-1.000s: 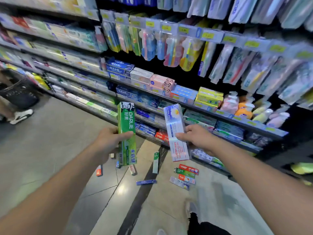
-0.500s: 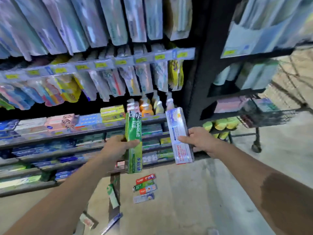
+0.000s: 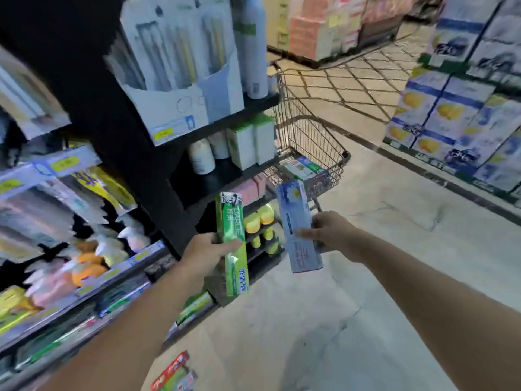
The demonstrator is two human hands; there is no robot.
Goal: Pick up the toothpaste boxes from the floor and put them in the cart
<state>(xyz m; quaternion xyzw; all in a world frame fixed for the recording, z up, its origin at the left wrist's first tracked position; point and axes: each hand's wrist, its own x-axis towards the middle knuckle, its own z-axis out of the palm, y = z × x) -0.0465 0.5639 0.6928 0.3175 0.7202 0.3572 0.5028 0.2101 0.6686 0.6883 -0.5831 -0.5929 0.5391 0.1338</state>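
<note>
My left hand grips a green Darlie toothpaste box, held upright. My right hand holds a pale blue toothpaste box, also upright, to the right of the green one. Beyond both boxes stands a wire shopping cart past the end of the black shelf; boxes lie on its bottom. A few toothpaste boxes remain on the floor at the bottom edge, left of centre.
A black shelf unit with toiletries fills the left. Stacked blue and white cartons line the right side of the aisle. More stacked goods stand at the far end. Grey floor lies between.
The view has swung right, away from the boxes on the floor, bringing the cart into sight. Both hands keep the same boxes, held out in front.
</note>
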